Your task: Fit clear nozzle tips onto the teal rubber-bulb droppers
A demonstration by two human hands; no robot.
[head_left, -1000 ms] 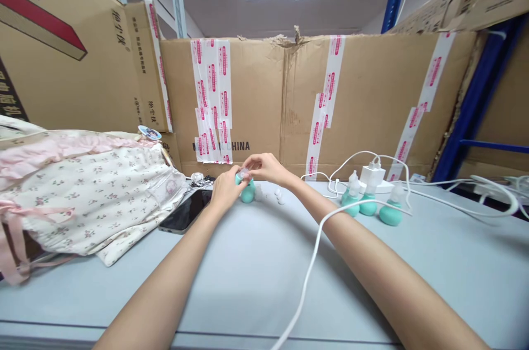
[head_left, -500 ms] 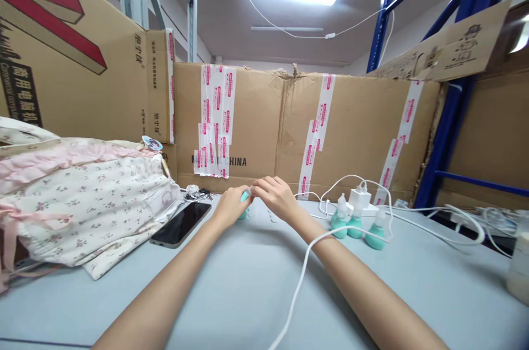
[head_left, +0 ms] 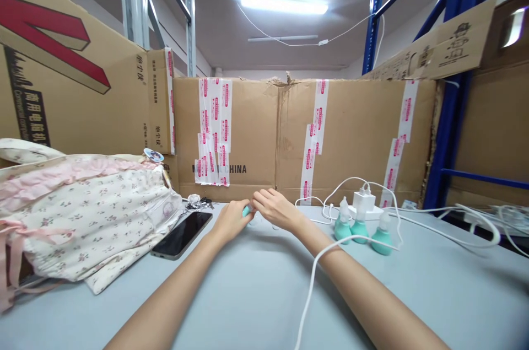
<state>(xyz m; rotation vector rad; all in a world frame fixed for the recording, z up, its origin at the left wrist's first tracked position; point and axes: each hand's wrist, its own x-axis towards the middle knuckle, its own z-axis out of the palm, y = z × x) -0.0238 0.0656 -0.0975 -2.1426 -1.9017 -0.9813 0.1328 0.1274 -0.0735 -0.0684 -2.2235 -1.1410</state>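
Note:
My left hand is closed around a teal squeeze bulb, of which only a small patch shows between the fingers. Against the bulb's top, the fingers of my right hand pinch together, apparently on a small clear tip that they mostly hide. Beneath the hands, small clear pieces lie on the table. To the right of my right forearm stand three teal bulbs with clear nozzles: one at the left, one in the middle and one nearer me.
A black phone and a floral cloth bag lie on the grey table at left. A white charger sits behind the bulbs. Its white cable crosses my right forearm. Cardboard walls the back.
The view has tilted up a little, so the scene sits lower. Both hands remain together at the bulb, and less of its teal body shows between the fingers.

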